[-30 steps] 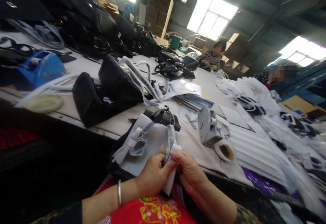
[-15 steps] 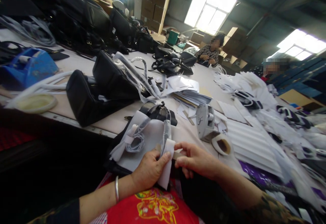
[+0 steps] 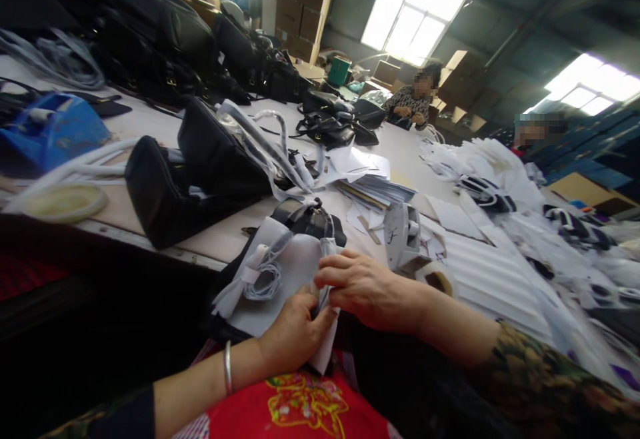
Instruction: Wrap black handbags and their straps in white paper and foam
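One wrapped strap (image 3: 327, 247) running away from the person, pinched by left hand (image 3: 295, 332) and right hand (image 3: 360, 286)

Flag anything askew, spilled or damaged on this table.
Nothing spilled or damaged shows. The black bag at the table edge lies tipped on its side, and the paper stack is fanned askew. The left hand grips the white wrap; the right hand rests on it.

Your left hand (image 3: 295, 332) and right hand (image 3: 357, 286) clasp the strap (image 3: 326, 252), right above left. Just behind the grip, the handbag (image 3: 313, 220) lies at the table (image 3: 225, 239) edge. Right of the grip stands the tape dispenser (image 3: 403, 236), with the tape roll (image 3: 441, 282) before it. Behind and left lie two bags (image 3: 210, 159). The paper stack (image 3: 375, 189) lies further behind.
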A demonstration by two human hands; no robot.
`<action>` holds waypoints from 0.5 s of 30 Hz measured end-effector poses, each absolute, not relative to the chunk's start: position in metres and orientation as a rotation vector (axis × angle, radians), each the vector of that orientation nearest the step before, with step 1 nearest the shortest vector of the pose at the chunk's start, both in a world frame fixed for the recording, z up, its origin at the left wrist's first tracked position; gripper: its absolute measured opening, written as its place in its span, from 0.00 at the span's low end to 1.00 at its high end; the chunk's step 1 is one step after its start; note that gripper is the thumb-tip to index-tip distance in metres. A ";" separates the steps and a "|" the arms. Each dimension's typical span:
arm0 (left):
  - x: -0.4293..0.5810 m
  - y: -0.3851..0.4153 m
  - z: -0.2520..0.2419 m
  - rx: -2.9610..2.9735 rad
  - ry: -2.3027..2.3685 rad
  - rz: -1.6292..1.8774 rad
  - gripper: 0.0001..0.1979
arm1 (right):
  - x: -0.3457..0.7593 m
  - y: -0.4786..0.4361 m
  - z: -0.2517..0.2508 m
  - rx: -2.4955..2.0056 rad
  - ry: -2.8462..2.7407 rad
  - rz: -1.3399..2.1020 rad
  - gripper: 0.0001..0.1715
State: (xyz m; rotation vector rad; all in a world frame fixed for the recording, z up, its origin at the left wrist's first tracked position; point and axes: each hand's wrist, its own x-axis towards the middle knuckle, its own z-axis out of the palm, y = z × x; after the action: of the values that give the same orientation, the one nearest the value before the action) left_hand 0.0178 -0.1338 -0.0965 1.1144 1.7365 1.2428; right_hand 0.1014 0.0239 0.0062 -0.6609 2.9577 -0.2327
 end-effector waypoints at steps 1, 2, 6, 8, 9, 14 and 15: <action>0.018 -0.134 -0.098 1.147 1.769 1.232 0.15 | 0.093 0.025 0.007 -0.686 2.909 -0.265 0.06; 0.018 -0.135 -0.099 1.174 1.793 1.223 0.15 | 0.085 0.026 0.006 -0.698 2.859 -0.296 0.04; 0.019 -0.139 -0.104 1.215 1.802 1.187 0.16 | 0.069 0.033 -0.009 -0.668 2.655 -0.443 0.05; 0.018 -0.142 -0.104 1.188 1.800 1.144 0.16 | 0.069 0.036 -0.017 -0.624 2.616 -0.582 0.06; 0.018 -0.142 -0.104 1.174 1.787 1.139 0.16 | 0.070 0.036 -0.020 -0.589 2.618 -0.675 0.06; 0.014 -0.143 -0.096 1.084 1.677 1.177 0.15 | 0.080 0.031 -0.028 -0.374 2.676 -1.040 0.08; 0.014 -0.143 -0.096 1.045 1.668 1.166 0.16 | 0.082 0.029 -0.030 -0.357 2.691 -1.061 0.08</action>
State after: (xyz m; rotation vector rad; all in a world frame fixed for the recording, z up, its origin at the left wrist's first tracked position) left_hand 0.0142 -0.1428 -0.0955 1.0450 1.6684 1.1662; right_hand 0.0816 0.0294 -0.0296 -0.3566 2.6908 -1.0607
